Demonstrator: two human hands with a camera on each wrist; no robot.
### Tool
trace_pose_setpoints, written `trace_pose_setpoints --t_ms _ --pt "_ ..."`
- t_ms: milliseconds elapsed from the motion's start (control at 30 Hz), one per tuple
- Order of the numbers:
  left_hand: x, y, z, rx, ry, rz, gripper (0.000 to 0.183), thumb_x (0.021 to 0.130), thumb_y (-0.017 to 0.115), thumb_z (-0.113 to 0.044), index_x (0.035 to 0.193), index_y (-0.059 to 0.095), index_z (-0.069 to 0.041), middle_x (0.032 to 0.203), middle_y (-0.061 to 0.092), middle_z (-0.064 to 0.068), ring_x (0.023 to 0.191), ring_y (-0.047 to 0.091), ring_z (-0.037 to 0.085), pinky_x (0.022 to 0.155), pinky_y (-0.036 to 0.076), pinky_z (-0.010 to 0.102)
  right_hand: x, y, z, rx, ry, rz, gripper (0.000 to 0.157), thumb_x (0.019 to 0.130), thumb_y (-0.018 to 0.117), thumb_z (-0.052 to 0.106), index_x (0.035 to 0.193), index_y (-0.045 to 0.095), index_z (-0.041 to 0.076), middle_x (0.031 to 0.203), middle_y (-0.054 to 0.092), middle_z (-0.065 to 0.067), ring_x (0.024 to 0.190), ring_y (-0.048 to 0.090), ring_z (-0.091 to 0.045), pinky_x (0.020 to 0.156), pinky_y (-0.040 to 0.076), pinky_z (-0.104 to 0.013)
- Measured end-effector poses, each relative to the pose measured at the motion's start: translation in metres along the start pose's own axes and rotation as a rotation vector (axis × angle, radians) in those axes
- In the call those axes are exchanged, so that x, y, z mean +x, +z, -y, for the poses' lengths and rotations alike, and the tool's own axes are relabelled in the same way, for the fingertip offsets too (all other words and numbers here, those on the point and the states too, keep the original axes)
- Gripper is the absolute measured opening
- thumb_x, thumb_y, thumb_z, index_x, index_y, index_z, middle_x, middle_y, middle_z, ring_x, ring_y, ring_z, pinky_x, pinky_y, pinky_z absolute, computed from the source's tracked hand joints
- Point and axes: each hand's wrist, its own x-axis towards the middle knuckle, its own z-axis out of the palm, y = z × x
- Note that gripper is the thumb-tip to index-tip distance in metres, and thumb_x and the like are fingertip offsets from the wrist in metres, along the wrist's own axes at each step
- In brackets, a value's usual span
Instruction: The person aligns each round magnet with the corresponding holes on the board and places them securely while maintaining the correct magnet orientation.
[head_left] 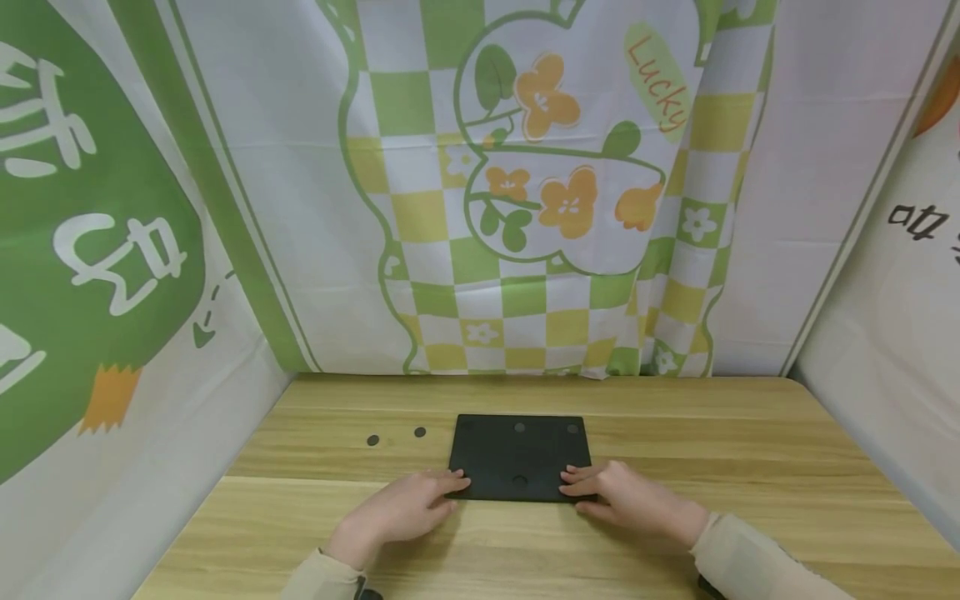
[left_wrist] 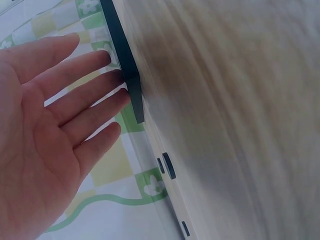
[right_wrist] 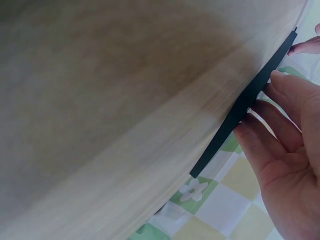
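A thin black rectangular panel [head_left: 495,457] lies flat on the wooden table, with a few round dark spots on its upper face. Fingertips of my left hand [head_left: 408,504] rest on its near left corner, the fingers fairly straight. At the near right corner, my right hand [head_left: 630,496] touches the panel with extended fingers. Both wrist views show the panel edge-on: the left fingers [left_wrist: 102,82] meet its edge, and the right fingers [right_wrist: 270,120] lie along it. Neither hand curls round the panel.
Two small dark discs, one [head_left: 372,440] farther left and one [head_left: 420,432] nearer the panel, lie on the wooden table [head_left: 675,417]. Behind the table hangs a checked floral cloth [head_left: 540,292]. Printed fabric walls [head_left: 247,208] stand at both sides.
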Motion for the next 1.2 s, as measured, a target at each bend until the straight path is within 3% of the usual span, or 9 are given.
trace_pose_setpoints --t_ms 333,500,767,1200 --pt "0.003 -0.001 0.016 -0.058 0.019 -0.047 0.039 0.092 0.060 -0.017 0.130 0.058 -0.008 0.130 0.060 0.007 0.113 0.060 0.020 0.097 0.050 0.039 -0.001 -0.001 0.002 0.003 -0.002 0.000 0.032 0.089 0.066 0.015 0.119 0.066 0.004 0.123 0.063 -0.016 0.117 0.059 -0.029 0.086 0.056 -0.038" --pt "0.004 -0.001 0.024 -0.108 0.033 -0.083 0.038 0.090 0.062 -0.013 0.128 0.060 -0.006 0.128 0.061 0.007 0.116 0.059 0.024 0.098 0.049 0.040 0.000 -0.001 0.001 0.006 0.011 0.003 0.033 0.089 0.065 0.016 0.120 0.066 0.004 0.124 0.063 -0.015 0.117 0.059 -0.029 0.085 0.056 -0.037" --pt "0.001 -0.004 0.034 -0.161 -0.014 -0.110 0.040 0.088 0.065 -0.012 0.127 0.060 -0.006 0.127 0.062 0.007 0.114 0.060 0.025 0.097 0.050 0.044 0.000 0.000 0.001 0.002 0.013 0.011 0.033 0.090 0.065 0.017 0.121 0.066 0.006 0.124 0.062 -0.014 0.118 0.058 -0.028 0.088 0.055 -0.040" --pt "-0.004 -0.009 0.048 -0.279 -0.065 -0.150 0.043 0.080 0.070 -0.005 0.122 0.062 -0.005 0.110 0.067 0.011 0.104 0.061 0.029 0.088 0.052 0.050 -0.001 -0.001 0.001 -0.001 0.024 0.025 0.033 0.091 0.064 0.017 0.121 0.065 0.006 0.125 0.062 -0.013 0.119 0.058 -0.027 0.089 0.055 -0.040"
